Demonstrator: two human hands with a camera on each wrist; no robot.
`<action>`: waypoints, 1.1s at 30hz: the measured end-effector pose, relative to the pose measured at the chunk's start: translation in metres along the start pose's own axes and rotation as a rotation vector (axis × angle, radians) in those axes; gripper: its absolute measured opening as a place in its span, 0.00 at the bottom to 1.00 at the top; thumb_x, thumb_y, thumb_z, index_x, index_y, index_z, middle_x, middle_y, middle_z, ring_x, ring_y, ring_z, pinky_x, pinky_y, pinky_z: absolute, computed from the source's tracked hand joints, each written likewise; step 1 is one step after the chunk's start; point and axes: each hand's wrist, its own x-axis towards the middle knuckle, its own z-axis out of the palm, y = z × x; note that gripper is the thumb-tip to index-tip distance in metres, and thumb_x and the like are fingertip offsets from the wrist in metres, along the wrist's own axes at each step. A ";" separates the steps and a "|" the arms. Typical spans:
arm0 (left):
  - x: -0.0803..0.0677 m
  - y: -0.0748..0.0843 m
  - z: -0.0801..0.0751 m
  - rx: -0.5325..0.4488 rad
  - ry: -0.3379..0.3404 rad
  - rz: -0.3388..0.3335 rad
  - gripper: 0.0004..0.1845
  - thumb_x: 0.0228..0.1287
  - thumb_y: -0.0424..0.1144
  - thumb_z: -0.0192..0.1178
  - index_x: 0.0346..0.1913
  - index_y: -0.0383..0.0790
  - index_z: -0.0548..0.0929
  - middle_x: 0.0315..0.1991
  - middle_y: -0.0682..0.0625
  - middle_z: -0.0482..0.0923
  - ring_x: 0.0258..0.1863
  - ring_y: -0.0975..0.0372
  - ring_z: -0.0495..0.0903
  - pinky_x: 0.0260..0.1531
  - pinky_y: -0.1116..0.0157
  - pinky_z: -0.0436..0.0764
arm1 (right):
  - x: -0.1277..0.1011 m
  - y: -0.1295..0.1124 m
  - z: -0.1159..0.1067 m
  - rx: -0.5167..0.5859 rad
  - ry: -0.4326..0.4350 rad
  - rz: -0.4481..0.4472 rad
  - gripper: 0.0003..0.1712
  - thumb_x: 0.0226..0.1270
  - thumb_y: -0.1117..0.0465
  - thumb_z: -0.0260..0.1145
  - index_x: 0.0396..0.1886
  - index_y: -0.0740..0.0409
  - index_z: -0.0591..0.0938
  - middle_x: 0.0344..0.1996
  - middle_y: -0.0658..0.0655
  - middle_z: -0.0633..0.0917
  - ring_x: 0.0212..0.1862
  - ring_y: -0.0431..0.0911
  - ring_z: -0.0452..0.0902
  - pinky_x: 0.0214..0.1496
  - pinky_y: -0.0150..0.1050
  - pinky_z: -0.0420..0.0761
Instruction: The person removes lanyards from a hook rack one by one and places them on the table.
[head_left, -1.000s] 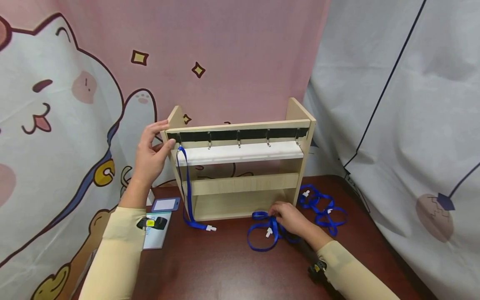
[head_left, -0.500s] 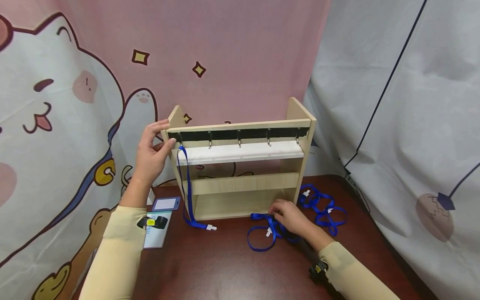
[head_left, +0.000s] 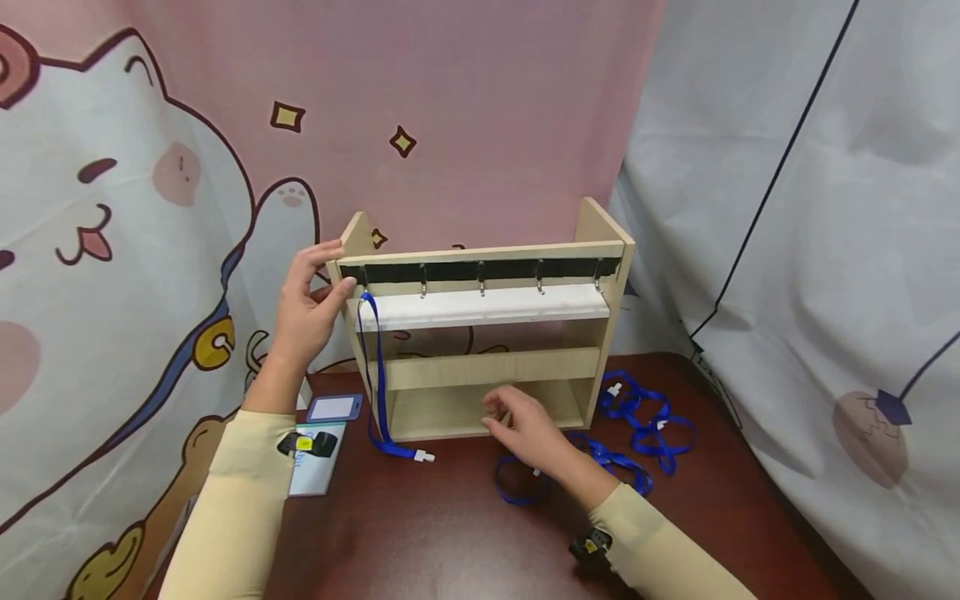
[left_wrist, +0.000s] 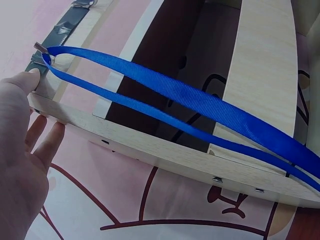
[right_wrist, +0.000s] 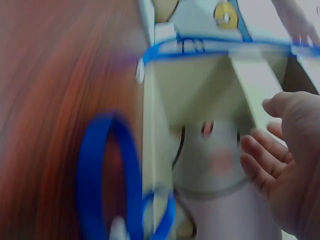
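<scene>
My left hand [head_left: 303, 308] grips the upper left corner of a small wooden rack [head_left: 487, 368], thumb on the front and fingers on the outer side. Metal hooks [head_left: 482, 279] line its dark strip. From the leftmost one hangs a blue lanyard [head_left: 381, 375], its white clip lying on the table; the left wrist view shows its loop [left_wrist: 165, 87] on the hook. My right hand [head_left: 521, 425], fingers loosely bent and holding nothing, is before the rack's lower opening. Under and beside its wrist lie blue lanyards [head_left: 633, 471], partly hidden by the arm. The right wrist view is blurred.
More blue lanyards [head_left: 663, 450] with white clips lie right of the rack. Left of it are a blue-framed badge holder [head_left: 334, 407] and a white card or booklet [head_left: 315, 475], partly behind my left sleeve. The dark red table [head_left: 420, 533] extends in front.
My right hand has let go of the lanyard and moved left, away from the pile. The lanyards there now lie spread differently. My left hand keeps its grip on the rack.
</scene>
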 end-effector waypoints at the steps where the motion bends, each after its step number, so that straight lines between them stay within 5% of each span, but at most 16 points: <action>1: 0.000 0.000 0.000 0.001 -0.002 0.002 0.23 0.80 0.30 0.67 0.73 0.41 0.79 0.78 0.52 0.72 0.73 0.55 0.73 0.59 0.70 0.86 | 0.005 -0.007 0.007 0.011 0.011 -0.010 0.17 0.76 0.63 0.77 0.59 0.56 0.83 0.47 0.54 0.86 0.45 0.45 0.85 0.42 0.44 0.90; 9: 0.000 0.000 0.001 -0.010 0.002 0.007 0.23 0.80 0.30 0.66 0.73 0.39 0.79 0.78 0.53 0.72 0.72 0.56 0.73 0.59 0.71 0.85 | 0.051 -0.063 0.057 0.100 0.106 -0.002 0.28 0.75 0.55 0.79 0.66 0.60 0.79 0.52 0.53 0.83 0.45 0.44 0.84 0.46 0.38 0.88; 18: 0.000 -0.001 0.002 0.006 0.011 0.012 0.23 0.79 0.29 0.67 0.73 0.40 0.80 0.78 0.52 0.72 0.71 0.56 0.73 0.57 0.72 0.84 | 0.079 -0.112 0.100 0.007 0.205 0.099 0.24 0.78 0.49 0.77 0.61 0.58 0.82 0.50 0.54 0.84 0.49 0.45 0.84 0.49 0.37 0.88; 27: 0.002 -0.001 0.004 0.021 0.006 0.010 0.24 0.80 0.31 0.67 0.73 0.41 0.79 0.78 0.54 0.72 0.72 0.56 0.73 0.59 0.70 0.85 | 0.093 -0.130 0.118 -0.053 0.350 0.227 0.23 0.76 0.47 0.78 0.58 0.54 0.83 0.49 0.50 0.84 0.48 0.45 0.84 0.48 0.41 0.88; 33: 0.000 0.000 0.003 0.016 0.011 0.005 0.23 0.80 0.30 0.67 0.73 0.39 0.79 0.78 0.53 0.72 0.72 0.56 0.73 0.59 0.70 0.85 | 0.101 -0.133 0.128 -0.120 0.342 0.201 0.19 0.75 0.46 0.78 0.52 0.54 0.86 0.44 0.50 0.88 0.47 0.45 0.86 0.47 0.40 0.88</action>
